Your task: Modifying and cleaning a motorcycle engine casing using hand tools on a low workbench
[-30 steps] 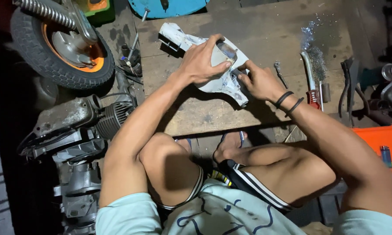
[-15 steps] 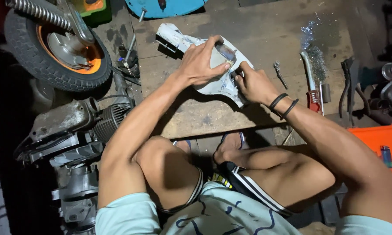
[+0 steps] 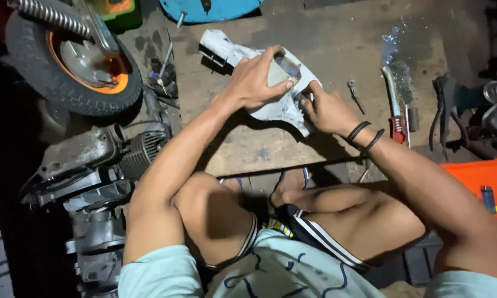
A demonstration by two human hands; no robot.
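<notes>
A pale grey cast metal engine cover lies on a wooden board in front of me. My left hand is clamped over its middle, fingers curled around a shiny round part on it. My right hand, with two black bands at the wrist, presses its fingertips against the cover's right edge; whether they pinch a small part or tool is hidden. My bent knees are below the board.
A scooter wheel with an orange hub and a spring stands at upper left. A dismantled engine lies at left. A wire brush, a small wrench, dark tools at right and an orange tray surround the board.
Both hands have shifted slightly on the cover; the right hand's fingers moved in closer to the left hand's fingertips. The cover stays on the board.
</notes>
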